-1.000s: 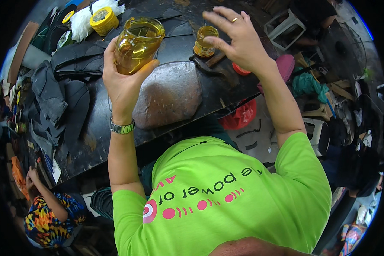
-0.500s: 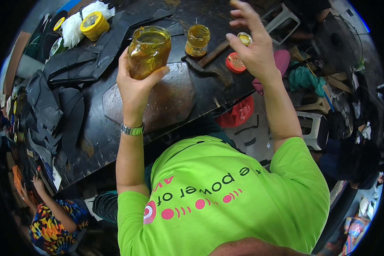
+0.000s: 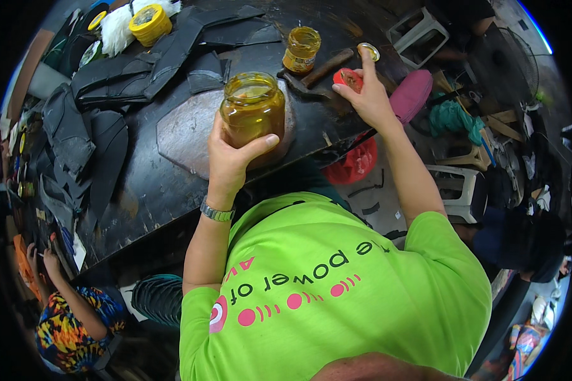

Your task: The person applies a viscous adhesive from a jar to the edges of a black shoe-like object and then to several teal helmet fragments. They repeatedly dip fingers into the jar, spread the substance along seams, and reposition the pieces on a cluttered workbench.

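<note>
My left hand [image 3: 235,152] is wrapped round a large open glass jar [image 3: 253,105] coated with amber-yellow stuff, held upright above an octagonal slab [image 3: 187,136]. My right hand [image 3: 372,98] has its thumb and fingers on either side of a red jar lid [image 3: 347,79], whose brown-stained inside faces up. Just past my right fingertips lies a smaller lid [image 3: 368,52] with a yellow inside. A smaller open jar [image 3: 300,49], smeared with the same amber stuff, stands behind a hammer [image 3: 327,68] with a wooden handle.
Black cut pieces [image 3: 117,79] are piled on the left of the dark table [image 3: 152,222]. Behind them stands a yellow round tub [image 3: 150,24]. A pink rounded object [image 3: 412,95] sits by the right edge. White plastic stools [image 3: 419,38] stand beyond. At lower left, another person [image 3: 76,324] works.
My right hand has come down from the air onto the red lid. My left hand has brought the large jar rightward and nearer to me.
</note>
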The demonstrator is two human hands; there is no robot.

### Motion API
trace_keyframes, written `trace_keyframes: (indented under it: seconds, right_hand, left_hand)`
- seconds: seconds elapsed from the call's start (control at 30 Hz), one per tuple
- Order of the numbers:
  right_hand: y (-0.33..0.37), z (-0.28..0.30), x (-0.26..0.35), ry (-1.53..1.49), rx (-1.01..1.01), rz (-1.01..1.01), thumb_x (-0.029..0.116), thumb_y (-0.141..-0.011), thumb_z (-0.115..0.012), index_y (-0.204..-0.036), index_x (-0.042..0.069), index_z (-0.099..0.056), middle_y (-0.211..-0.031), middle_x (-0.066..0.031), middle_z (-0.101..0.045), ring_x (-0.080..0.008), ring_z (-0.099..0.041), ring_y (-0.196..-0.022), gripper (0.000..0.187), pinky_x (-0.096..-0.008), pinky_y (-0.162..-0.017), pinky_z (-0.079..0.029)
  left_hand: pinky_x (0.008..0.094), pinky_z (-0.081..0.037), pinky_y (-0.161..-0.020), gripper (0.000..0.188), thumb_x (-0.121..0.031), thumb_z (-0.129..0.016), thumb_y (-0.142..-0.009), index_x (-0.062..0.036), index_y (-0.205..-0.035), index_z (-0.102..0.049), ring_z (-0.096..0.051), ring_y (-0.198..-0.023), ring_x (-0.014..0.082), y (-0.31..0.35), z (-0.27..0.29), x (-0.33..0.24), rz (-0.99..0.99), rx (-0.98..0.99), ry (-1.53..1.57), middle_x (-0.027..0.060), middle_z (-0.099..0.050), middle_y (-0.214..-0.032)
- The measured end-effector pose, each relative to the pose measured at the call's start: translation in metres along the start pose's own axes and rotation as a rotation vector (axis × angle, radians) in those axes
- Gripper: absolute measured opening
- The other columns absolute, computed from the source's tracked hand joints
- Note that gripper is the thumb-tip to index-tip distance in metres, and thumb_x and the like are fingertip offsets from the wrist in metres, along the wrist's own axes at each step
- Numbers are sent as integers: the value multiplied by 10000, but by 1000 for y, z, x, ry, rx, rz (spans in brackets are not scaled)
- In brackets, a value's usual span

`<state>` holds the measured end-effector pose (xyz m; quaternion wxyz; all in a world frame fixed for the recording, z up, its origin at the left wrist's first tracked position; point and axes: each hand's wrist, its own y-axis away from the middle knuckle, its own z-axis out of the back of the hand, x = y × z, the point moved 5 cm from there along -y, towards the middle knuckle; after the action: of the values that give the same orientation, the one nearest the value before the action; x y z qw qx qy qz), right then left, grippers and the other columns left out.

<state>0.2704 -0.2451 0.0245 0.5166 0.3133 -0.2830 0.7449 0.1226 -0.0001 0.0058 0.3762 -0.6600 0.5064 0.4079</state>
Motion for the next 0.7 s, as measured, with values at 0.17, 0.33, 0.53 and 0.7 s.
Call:
trace_keyframes:
  seconds: [0.17,0.33,0.53,0.7]
  right_hand:
    - [46,-17,89,-744,272,412,80,-802,-827,-1614,142,-84,-1417,-187,-531,-264,-547,-1271,1102,-405,-1087,-421]
    - [51,-40,144,-405,375,741,97,-773,-846,-1599,70,-185,-1570,-138,-374,-234,-532,-1288,1057,-391,-1079,-438]
    - [61,-67,184,-248,743,1005,301,-919,-620,-1557,21,-312,-1437,-172,-508,-263,-583,-1154,762,-375,-981,-476]
    - [65,-87,197,-401,790,865,240,-1008,-471,-1472,114,-488,-1077,-175,-639,-340,-616,-971,481,-412,-959,-479]
  left_hand:
    - [334,-497,-1009,767,-14,-879,-699,-4,-1359,-487,-630,-1141,180,12,-4,-10,-81,-10,-186,102,-640,-1249]
    - [315,-519,-971,832,-20,-879,-685,20,-1397,-450,-620,-1146,170,38,-12,-23,-235,11,-402,109,-619,-1262]
    - [350,-471,-1028,855,-193,-873,-652,17,-1384,-486,-599,-1160,196,73,6,-21,92,214,-26,111,-605,-1272]
    - [347,-480,-1011,792,-266,-804,-686,8,-1364,-498,-613,-1120,196,88,8,-18,294,192,380,94,-617,-1235]
